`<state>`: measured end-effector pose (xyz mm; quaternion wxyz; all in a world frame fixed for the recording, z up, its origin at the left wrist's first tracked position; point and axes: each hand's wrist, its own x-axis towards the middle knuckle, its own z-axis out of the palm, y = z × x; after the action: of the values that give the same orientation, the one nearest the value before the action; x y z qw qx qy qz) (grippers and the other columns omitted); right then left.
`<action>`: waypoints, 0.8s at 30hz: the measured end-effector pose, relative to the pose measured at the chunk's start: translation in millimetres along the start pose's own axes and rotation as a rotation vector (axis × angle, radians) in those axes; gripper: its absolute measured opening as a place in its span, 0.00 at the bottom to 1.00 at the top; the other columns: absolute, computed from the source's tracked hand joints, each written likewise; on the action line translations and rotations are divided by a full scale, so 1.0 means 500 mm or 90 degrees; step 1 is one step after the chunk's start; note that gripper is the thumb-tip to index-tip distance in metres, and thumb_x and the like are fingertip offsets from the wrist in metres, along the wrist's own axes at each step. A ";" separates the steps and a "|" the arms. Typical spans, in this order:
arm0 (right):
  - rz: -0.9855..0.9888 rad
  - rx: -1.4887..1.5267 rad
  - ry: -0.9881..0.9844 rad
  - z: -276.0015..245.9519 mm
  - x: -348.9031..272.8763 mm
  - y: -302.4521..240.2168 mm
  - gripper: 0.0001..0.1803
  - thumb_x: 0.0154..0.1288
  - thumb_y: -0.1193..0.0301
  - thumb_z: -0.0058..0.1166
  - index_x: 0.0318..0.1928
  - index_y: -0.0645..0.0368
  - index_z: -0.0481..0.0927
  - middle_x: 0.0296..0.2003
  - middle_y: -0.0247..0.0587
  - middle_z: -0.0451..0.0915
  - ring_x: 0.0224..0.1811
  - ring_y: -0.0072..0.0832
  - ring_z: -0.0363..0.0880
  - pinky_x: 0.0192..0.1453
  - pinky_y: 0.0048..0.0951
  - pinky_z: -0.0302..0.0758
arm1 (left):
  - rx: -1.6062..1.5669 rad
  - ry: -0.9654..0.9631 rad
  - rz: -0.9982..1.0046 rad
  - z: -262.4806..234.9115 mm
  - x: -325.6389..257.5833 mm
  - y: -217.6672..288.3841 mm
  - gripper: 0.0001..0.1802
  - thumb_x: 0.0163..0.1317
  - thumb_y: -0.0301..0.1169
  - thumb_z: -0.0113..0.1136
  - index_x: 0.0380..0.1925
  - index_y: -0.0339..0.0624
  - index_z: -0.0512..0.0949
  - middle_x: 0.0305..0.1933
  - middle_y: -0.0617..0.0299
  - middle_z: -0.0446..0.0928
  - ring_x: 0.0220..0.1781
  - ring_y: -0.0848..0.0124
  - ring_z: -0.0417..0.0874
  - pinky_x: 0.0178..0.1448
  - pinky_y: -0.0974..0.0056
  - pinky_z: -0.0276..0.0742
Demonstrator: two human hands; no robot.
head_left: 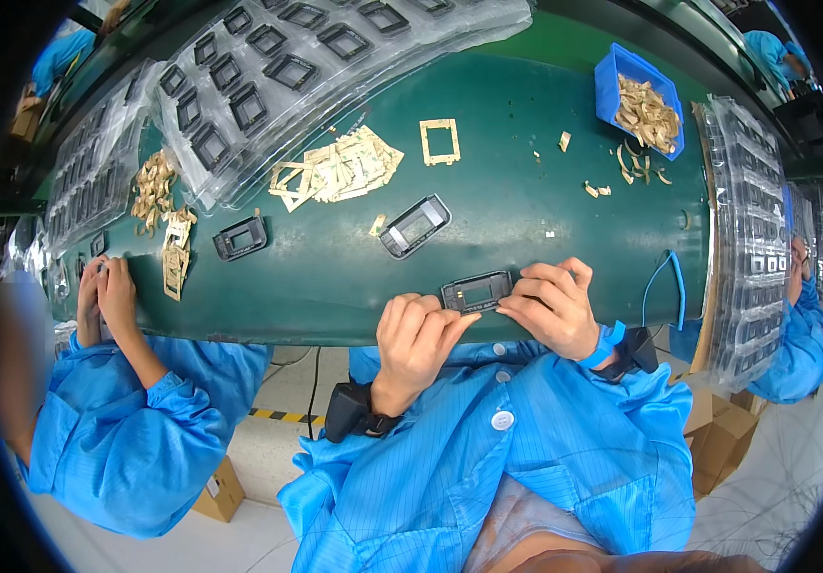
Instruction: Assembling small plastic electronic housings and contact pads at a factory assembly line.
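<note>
Near the table's front edge, both my hands hold one black plastic housing point(476, 293) with a rectangular window. My left hand point(413, 339) pinches its left end and lower edge, where a small pale strip shows under the thumb. Closed on the right end is my right hand point(553, 307). A second black housing point(415, 226) lies on the table just beyond, with a small cream scrap point(377, 225) beside it. Farther back lie a single cream frame-shaped sticker point(439, 141) and a heap of similar cream stickers point(349, 167).
Clear trays of black frames point(283, 72) cover the back left; more stacked trays point(750, 239) stand at right. A blue bin point(620, 59) holds curled tan strips. A blue cord point(664, 286) lies at right. At left, a co-worker's hands point(106, 291) work near another housing point(240, 237).
</note>
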<state>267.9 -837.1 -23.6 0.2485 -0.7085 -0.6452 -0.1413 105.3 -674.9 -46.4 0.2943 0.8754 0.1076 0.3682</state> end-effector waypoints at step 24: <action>0.052 0.066 -0.154 -0.029 0.036 0.014 0.29 0.57 0.55 0.68 0.58 0.50 0.83 0.57 0.36 0.79 0.59 0.35 0.75 0.60 0.41 0.65 | 0.067 -0.101 -0.012 -0.033 0.021 0.005 0.21 0.45 0.37 0.80 0.41 0.46 0.88 0.46 0.62 0.80 0.44 0.60 0.77 0.45 0.57 0.73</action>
<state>278.6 -829.7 -3.3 0.2107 -0.7321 -0.6478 -0.0111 100.9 -665.3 -29.5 0.2592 0.9148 0.1113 0.2890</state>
